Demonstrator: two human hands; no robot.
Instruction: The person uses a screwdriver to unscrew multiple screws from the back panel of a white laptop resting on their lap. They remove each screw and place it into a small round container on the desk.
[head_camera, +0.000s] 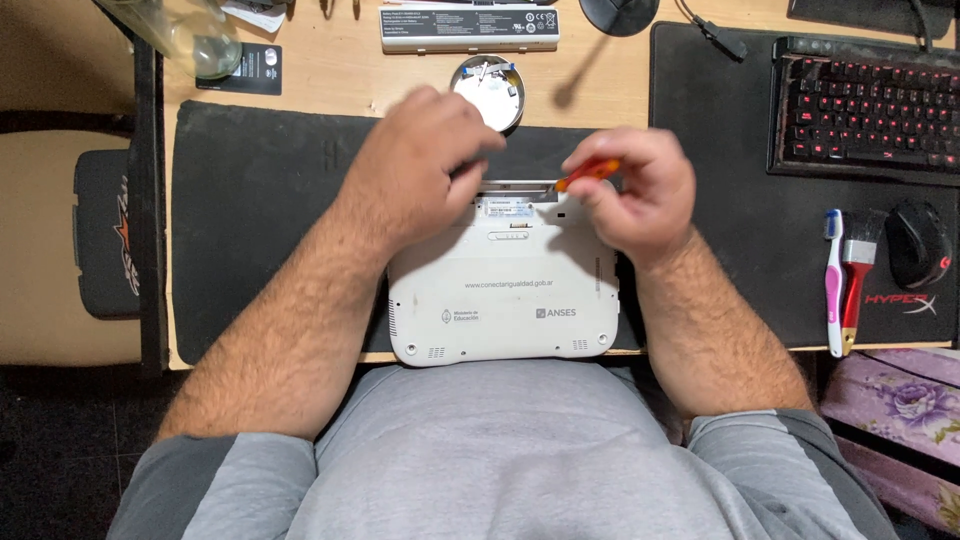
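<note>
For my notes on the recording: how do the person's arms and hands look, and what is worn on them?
Both hands, left hand and right hand, are bare, with no gloves, rings or watch visible. The forearms are bare and hairy. Short grey sleeves cover the upper arms.

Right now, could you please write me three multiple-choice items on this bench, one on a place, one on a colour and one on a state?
1. Where does the small round tin sit?
A. beyond the white laptop, towards the desk's far edge
B. on the keyboard
C. on the floor

2. What colour is the handle of the screwdriver?
A. green
B. orange
C. white

3. How does the laptop lie?
A. open, screen up
B. standing on edge
C. shut, underside up

Answers: 1 A, it sits past the laptop's far edge; 2 B, orange shows in the right hand; 3 C, vents and labels face up under the left hand.
</note>
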